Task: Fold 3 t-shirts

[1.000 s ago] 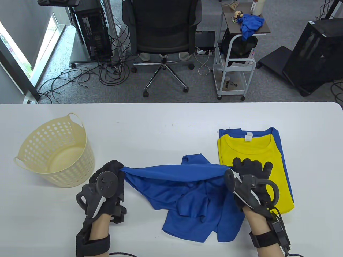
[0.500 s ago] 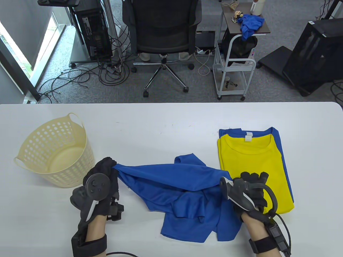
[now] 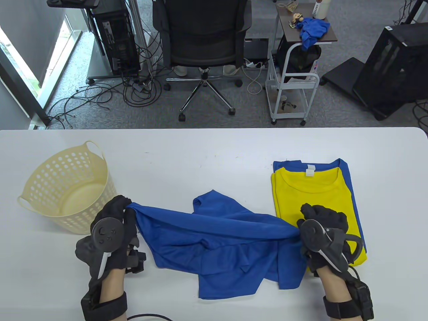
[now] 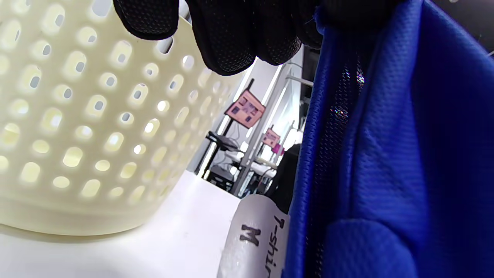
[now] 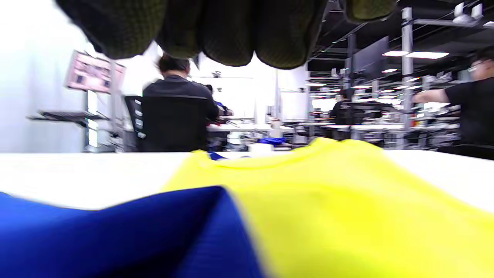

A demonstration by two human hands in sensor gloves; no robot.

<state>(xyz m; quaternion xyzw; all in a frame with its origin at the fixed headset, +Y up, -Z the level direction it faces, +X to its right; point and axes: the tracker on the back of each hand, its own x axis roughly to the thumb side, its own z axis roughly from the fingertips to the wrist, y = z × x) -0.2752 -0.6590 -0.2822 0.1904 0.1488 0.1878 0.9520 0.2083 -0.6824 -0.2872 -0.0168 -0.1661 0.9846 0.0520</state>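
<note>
Table: the white table carries everything, and both hands come in from its near edge.

Basket: a cream perforated basket stands at the left with nothing showing inside it, just beside the left hand.

Loose shirt: the blue t-shirt lies crumpled at the near centre. Its upper edge is pulled into a taut line running left to right between the two hands, so its long axis crosses the table sideways. The rest sags in folds toward the person.

Folded pile: a yellow t-shirt lies folded on top of a blue folded t-shirt at the right, so by the look of it two of the three are done.

Left hand: the left hand has its fingers curled tight round the shirt's left end; the left wrist view shows blue cloth bunched under the fingertips.

Right hand: the right hand grips the right end, over the near corner of the yellow t-shirt.

Key relation: the shirt spans between the hands, each at one end, neither nearer. Laying it flat probably means keeping that line taut and setting it down left of the pile.
</note>
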